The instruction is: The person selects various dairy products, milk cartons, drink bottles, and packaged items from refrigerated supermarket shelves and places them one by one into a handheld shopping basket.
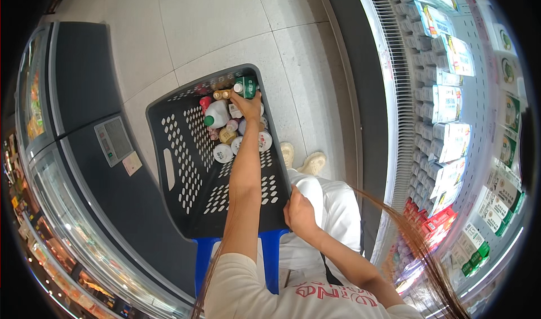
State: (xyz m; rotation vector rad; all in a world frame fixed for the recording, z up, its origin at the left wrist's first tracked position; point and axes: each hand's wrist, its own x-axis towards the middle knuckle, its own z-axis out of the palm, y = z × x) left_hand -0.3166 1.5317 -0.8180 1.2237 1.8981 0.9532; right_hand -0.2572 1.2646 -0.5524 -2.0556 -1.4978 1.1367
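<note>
A dark grey perforated plastic shopping basket (249, 226) lies before me. My left hand (248, 107) reaches into its far right corner and grips a green carton with a white cap (247, 86), fingers and thumb on either side. Close by are small bottles with gold caps (222, 94), a white jug with a green cap (217, 114) and a red package (205, 103). Several white-lidded tubs (222, 153) and a yellowish-lidded container (228, 136) sit nearer, partly behind my left forearm. My right hand (300, 211) is closed on the basket's near right rim.
A lit refrigerated shelf with white packs (448, 103) and red packs (439, 226) runs along the right. Glass-fronted display cases (84, 209) line the left, with a grey device panel (113, 140) on their dark side. Blue plastic supports (270, 260) extend from the basket's near end.
</note>
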